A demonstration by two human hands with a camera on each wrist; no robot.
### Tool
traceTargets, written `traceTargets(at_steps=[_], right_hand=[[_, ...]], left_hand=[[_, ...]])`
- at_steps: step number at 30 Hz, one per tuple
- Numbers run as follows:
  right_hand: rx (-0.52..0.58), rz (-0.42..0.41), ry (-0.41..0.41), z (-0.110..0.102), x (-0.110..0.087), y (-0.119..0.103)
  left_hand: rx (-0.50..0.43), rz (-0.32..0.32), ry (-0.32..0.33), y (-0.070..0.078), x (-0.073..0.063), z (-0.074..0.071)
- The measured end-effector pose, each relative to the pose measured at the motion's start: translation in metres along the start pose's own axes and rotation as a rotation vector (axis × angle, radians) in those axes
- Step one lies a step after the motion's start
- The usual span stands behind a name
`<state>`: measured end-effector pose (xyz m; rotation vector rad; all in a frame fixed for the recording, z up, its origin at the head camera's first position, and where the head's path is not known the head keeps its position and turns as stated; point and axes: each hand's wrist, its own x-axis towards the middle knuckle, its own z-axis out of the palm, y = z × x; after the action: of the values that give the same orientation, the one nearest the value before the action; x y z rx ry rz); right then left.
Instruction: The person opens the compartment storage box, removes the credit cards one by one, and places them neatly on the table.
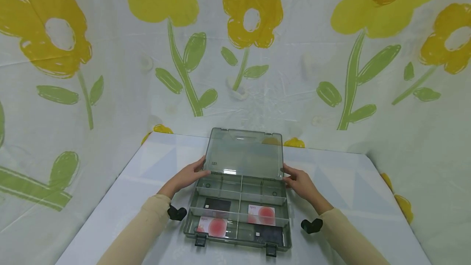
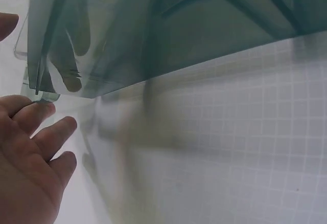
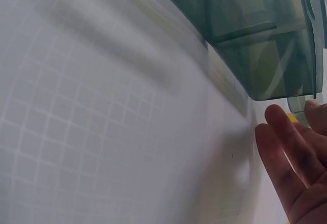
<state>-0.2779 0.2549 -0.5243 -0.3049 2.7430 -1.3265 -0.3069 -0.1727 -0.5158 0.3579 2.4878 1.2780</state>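
A grey see-through compartment box lies on the table with its lid raised and leaning back. My left hand holds the lid's lower left edge, thumb in front; the left wrist view shows its fingers loosely bent. On the lid's lower right edge, my right hand grips with thumb and forefinger, its other fingers apart. The middle row contains a black card at left and a pink-and-white card at right. In front lie another pink-and-white card and black card.
The white table has pale blue triangles. A curtain printed with yellow flowers hangs behind it and along both sides. Two latches, one left and one right, hang unfastened at the box's front.
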Motion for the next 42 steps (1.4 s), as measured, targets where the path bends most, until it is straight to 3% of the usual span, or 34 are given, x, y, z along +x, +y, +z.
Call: traceTargets(at_steps=[9, 26, 42], right_hand=[[-0.005, 0.031, -0.016, 0.0008, -0.0009, 0.0046], [-0.048, -0.001, -0.014, -0.0004, -0.0041, 0.0055], [0.029, 0.033, -0.019, -0.0023, -0.0050, 0.0081]], left_hand=[[0.019, -0.043, 0.008, 0.0008, -0.0026, 0.0020], [0.034, -0.058, 0.008, -0.0004, -0.0037, 0.0030], [0.031, -0.047, 0.035, -0.0050, -0.0054, 0.0056]])
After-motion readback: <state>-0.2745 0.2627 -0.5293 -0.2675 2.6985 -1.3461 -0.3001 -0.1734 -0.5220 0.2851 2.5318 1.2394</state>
